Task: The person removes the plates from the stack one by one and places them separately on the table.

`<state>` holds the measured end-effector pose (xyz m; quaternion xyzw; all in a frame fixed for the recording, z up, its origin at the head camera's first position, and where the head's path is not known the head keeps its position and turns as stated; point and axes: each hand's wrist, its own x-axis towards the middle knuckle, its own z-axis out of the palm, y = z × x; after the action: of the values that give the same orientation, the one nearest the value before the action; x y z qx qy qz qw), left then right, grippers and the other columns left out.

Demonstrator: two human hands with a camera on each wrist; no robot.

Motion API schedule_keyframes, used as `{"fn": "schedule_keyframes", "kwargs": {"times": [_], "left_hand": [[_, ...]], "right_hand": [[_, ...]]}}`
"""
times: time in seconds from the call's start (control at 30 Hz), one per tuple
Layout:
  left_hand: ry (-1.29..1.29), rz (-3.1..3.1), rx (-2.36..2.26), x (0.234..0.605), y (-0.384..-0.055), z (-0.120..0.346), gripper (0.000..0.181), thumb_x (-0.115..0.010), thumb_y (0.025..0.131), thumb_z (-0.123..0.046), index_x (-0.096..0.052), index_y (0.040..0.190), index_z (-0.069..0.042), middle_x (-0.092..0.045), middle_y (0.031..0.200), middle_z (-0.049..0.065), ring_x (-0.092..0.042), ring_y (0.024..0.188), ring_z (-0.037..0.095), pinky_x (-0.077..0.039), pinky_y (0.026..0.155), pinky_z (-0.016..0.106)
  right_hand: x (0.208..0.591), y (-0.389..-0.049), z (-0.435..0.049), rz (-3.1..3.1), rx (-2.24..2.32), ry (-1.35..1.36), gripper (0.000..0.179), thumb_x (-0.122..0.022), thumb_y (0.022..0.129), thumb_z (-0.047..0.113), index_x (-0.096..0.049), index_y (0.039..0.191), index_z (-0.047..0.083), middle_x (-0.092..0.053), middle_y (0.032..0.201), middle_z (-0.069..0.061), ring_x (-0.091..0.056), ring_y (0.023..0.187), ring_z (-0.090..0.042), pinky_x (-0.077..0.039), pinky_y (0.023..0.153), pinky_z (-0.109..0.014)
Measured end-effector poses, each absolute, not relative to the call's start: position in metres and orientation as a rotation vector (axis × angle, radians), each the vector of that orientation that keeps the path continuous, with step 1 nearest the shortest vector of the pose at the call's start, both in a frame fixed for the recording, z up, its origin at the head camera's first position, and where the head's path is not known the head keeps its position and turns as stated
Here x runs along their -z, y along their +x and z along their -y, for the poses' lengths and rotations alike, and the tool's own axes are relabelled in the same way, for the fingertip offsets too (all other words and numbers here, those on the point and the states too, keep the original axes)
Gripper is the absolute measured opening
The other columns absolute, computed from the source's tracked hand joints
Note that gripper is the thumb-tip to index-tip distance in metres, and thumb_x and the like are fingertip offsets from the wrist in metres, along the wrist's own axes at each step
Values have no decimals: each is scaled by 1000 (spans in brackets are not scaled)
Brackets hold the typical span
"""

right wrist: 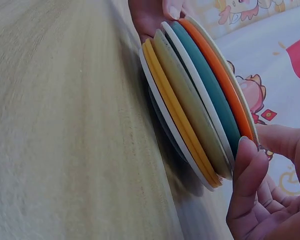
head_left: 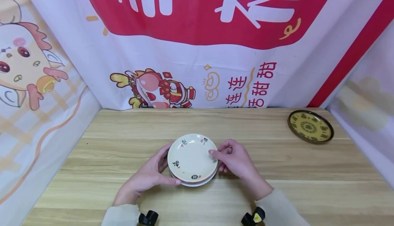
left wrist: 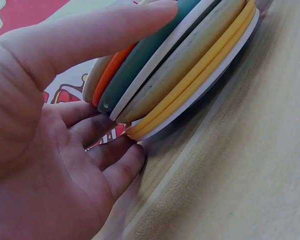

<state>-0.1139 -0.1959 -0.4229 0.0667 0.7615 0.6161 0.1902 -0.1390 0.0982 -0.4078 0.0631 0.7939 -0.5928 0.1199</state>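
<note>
A stack of round plates (right wrist: 190, 100) stands on the wooden table. Its top plate (head_left: 191, 157) is cream, with small dark and red motifs round the rim. Below show orange, teal, white, tan and yellow rims. My left hand (head_left: 147, 176) holds the stack from the left, its fingers (left wrist: 122, 165) against the rims and its thumb along the near edge. At the right edge, my right hand (head_left: 236, 159) pinches the rim of the top plate, thumb above and index finger at the orange and teal rims beneath.
Toward the back right of the table (head_left: 107, 150) lies a yellow patterned plate (head_left: 307, 126) with a dark rim. Printed cloth (head_left: 92, 65) hangs along the back and both sides of the table.
</note>
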Motion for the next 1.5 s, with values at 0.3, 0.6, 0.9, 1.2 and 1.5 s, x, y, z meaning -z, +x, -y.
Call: {"fn": "schedule_keyframes", "kwargs": {"times": [0.3,0.6,0.9,1.2,1.5], "left_hand": [[203,-2140,-1743,425,-114,194,125,-100,71,-9,-25,171,-17,-22,181,11,-21,167,36,-20,137,50],[175,-2143,-1732,423,-114,197,127,-101,70,-12,-24,172,-20,-20,181,9,-21,168,36,-21,136,47],[179,-2142,-1728,425,-114,198,126,-100,72,-12,-24,172,-20,-21,181,9,-23,167,36,-21,136,49],[202,-2155,-1728,424,-116,199,123,-100,73,-14,-26,171,-20,-24,180,8,-24,167,36,-21,137,51],[249,-2160,-1737,424,-113,199,122,-99,74,-12,-26,171,-17,-25,179,11,-24,166,37,-20,137,53]], "right_hand": [[414,-136,-97,-2312,1749,231,33,-89,89,21,-63,104,6,-67,76,-7,-63,56,-17,-53,48,-24],[416,-134,-92,-2323,1786,212,30,-88,89,17,-63,101,6,-66,76,-7,-64,55,-18,-53,47,-24],[417,-133,-92,-2370,1765,177,29,-87,89,17,-62,100,6,-66,76,-6,-64,55,-18,-55,48,-26],[417,-135,-90,-2410,1739,166,28,-85,90,18,-61,100,7,-65,79,-6,-65,57,-18,-55,49,-25],[418,-133,-89,-2394,1763,147,27,-84,89,14,-60,99,6,-62,78,-6,-64,56,-18,-56,49,-26]]}}
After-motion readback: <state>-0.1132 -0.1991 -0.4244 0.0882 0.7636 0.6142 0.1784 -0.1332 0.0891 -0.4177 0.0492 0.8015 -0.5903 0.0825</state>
